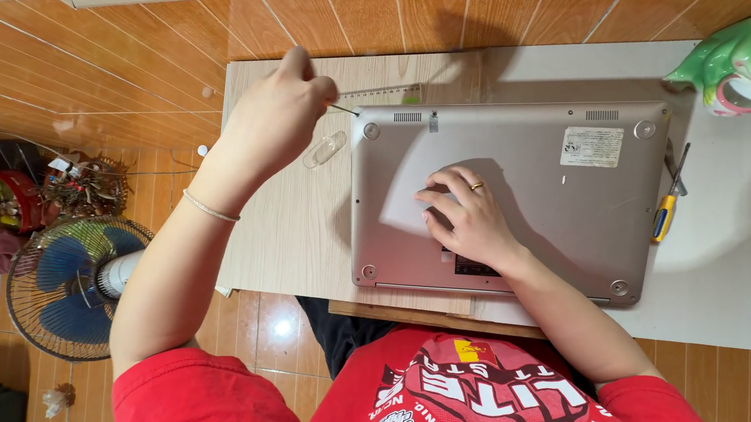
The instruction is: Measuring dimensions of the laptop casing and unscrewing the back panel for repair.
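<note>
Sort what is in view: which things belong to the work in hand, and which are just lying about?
In use: laptop, underside up; thin tool in the left hand, near its corner screw; right hand flat on the laptop.
Lying about: yellow-handled screwdriver, clear ruler, small clear plastic piece, green frog mug, fan on the floor.

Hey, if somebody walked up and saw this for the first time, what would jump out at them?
The silver laptop lying bottom-up in the middle of the table, with the right hand pressed flat on its base. At its far left corner the left hand holds a thin screwdriver tip toward the corner screw. Next, the bright green frog mug at the top right, and the yellow-handled tool lying beside the laptop's right edge.
</note>
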